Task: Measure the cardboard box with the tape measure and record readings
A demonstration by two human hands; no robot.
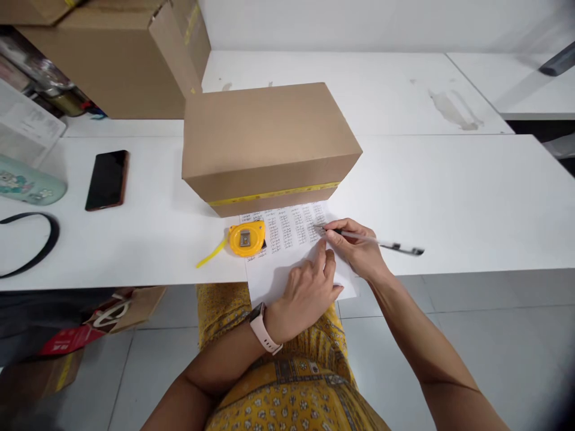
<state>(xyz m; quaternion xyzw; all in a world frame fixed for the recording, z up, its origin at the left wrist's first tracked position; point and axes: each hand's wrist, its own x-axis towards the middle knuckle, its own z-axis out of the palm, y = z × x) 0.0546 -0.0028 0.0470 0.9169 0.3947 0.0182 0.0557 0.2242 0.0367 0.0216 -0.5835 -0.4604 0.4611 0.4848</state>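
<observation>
pen (384, 243) is grasped by the right hand (358, 245), left hand (309, 289) loose on paper (266, 279), contents of box (269, 131) hidden.

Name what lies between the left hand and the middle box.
In the head view, the handwritten sheet shows between the left hand and middle box.

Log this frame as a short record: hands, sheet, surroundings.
Left hand: resting on white paper sheet
Right hand: holding slim pale pen with black ends, tip at the writing
Sheet: columns of writing, near edge overhanging white table
Beyond sheet: brown rectangular cardboard box, yellow tape strip
Sheet's left edge: yellow plastic tape measure
Farther left: dark rectangular phone
</observation>
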